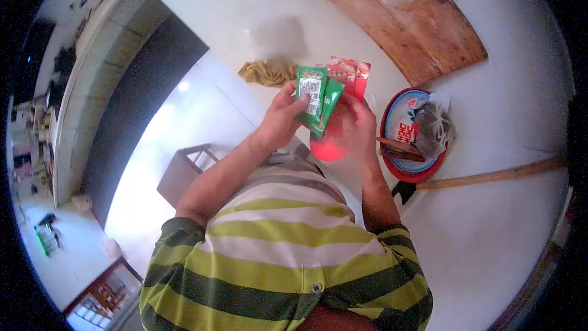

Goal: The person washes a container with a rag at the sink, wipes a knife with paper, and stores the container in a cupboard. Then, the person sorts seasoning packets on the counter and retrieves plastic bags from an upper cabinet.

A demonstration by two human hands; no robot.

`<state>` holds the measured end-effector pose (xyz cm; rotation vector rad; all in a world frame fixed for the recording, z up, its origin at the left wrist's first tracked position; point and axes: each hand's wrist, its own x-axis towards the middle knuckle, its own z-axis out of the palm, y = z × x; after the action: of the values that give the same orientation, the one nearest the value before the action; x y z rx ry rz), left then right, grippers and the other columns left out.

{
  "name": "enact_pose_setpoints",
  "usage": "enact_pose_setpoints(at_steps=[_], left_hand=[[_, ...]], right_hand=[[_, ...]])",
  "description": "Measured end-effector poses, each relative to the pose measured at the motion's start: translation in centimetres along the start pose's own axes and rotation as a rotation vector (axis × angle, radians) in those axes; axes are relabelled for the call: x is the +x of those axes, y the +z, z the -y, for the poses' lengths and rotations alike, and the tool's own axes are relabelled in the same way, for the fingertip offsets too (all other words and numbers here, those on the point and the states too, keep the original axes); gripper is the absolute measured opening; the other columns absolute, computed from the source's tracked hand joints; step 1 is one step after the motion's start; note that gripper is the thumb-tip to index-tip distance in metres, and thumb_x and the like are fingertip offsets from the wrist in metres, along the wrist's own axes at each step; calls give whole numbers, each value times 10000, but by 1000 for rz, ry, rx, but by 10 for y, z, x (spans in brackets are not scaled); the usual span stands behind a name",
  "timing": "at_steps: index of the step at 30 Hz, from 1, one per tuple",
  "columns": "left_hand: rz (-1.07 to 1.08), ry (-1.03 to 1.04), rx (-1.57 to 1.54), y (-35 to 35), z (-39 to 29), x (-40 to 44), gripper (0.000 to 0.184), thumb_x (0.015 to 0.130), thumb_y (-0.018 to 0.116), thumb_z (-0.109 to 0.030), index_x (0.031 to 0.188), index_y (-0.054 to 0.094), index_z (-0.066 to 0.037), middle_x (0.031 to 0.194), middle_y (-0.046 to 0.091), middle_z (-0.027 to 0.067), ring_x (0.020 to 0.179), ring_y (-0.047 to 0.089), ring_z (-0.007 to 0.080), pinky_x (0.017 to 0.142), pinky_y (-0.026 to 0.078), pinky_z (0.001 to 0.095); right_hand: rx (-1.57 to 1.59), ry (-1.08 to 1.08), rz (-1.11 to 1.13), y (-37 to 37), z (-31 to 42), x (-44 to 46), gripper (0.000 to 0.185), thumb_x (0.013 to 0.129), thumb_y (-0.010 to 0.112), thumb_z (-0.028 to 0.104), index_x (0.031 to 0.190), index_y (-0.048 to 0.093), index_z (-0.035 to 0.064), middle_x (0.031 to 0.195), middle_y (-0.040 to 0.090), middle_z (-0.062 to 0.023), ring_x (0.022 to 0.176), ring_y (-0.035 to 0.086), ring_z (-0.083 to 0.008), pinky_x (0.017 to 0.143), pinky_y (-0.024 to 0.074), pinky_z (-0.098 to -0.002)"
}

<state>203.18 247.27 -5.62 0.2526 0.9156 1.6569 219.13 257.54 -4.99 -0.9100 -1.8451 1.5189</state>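
Note:
My left hand [283, 116] grips two glossy green packets [320, 101], overlapping and fanned a little apart. The front one carries a white label with a square code, and my thumb presses on its edge. Close on their right is my right hand [361, 124], slightly blurred, with fingers curled inward. What sits between those fingers is hidden. A red packet with pale print [350, 72] shows just above and behind my right hand. Under both hands lies a bright red surface [329, 148] whose kind I cannot make out.
A crumpled mustard cloth [268, 73] lies beyond my left hand, beside a blurred clear bag [278, 37]. At right, a red-rimmed enamel basin [392, 107] holds a knotted plastic bag [433, 129] and brown sticks [401, 149]. A wooden board [410, 18] and a long pole [496, 173] are there too.

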Motion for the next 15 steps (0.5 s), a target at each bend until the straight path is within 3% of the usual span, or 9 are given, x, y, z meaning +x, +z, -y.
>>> enact_pose_setpoints(at_steps=[1, 3, 4, 8, 11, 13, 14, 15], left_hand=[[-24, 10, -7, 0, 8, 1, 261, 1000, 490, -80, 1259, 467, -60, 1148, 619, 71, 999, 633, 155, 812, 564, 335], [-78, 217, 200, -4, 25, 7, 264, 1002, 478, -71, 1266, 471, -51, 1172, 607, 63, 1037, 607, 153, 885, 526, 346], [-71, 158, 164, 3, 24, 4, 269, 1003, 475, -73, 1271, 476, -39, 1177, 601, 56, 1077, 576, 144, 948, 480, 351], [-91, 75, -108, -2, 36, 15, 273, 984, 492, -51, 1256, 507, -34, 1173, 600, 88, 1073, 584, 174, 944, 481, 337], [-20, 97, 209, -27, 16, 2, 185, 975, 486, -143, 1079, 594, -35, 1182, 600, 135, 1098, 579, 241, 989, 448, 378], [320, -113, -620, -29, 3, -3, 350, 953, 439, -375, 891, 590, -65, 1112, 632, 146, 1122, 557, 291, 1031, 386, 416], [256, -183, -687, -33, 4, -1, 370, 904, 456, -406, 755, 535, -77, 1079, 632, 161, 1086, 556, 300, 988, 401, 418], [264, -175, -682, -33, 2, -2, 370, 904, 456, -406, 755, 535, -77, 1079, 632, 161, 1086, 556, 300, 988, 401, 418]], right_hand=[[-38, 17, 56, 1, 4, 0, 310, 913, 607, 93, 1201, 617, -19, 1187, 627, -179, 1084, 625, -278, 940, 479, -368], [45, -27, 69, 2, 5, 2, 278, 915, 616, 143, 1140, 634, -19, 1090, 638, -164, 1009, 638, -259, 867, 496, -357], [22, -37, 113, -1, 6, 4, 256, 915, 620, 144, 1112, 635, -18, 1059, 634, -158, 981, 636, -249, 850, 497, -361], [-39, -12, 103, -6, -14, 12, 200, 927, 616, 144, 1045, 638, -17, 933, 618, -114, 888, 619, -193, 804, 490, -340], [19, -38, 40, 13, -5, 7, 190, 943, 599, 138, 1037, 643, -22, 903, 636, -84, 860, 607, -149, 783, 485, -307], [94, 36, 32, 12, -10, 7, 198, 948, 596, 142, 1036, 642, -29, 920, 653, -74, 848, 603, -128, 774, 489, -295], [94, 29, 32, 12, -12, 7, 198, 948, 596, 142, 1036, 642, -29, 920, 653, -74, 848, 603, -128, 774, 489, -295], [101, 16, 38, 12, -12, 7, 200, 965, 571, 135, 1050, 641, -32, 947, 662, -53, 861, 597, -100, 783, 490, -276]])
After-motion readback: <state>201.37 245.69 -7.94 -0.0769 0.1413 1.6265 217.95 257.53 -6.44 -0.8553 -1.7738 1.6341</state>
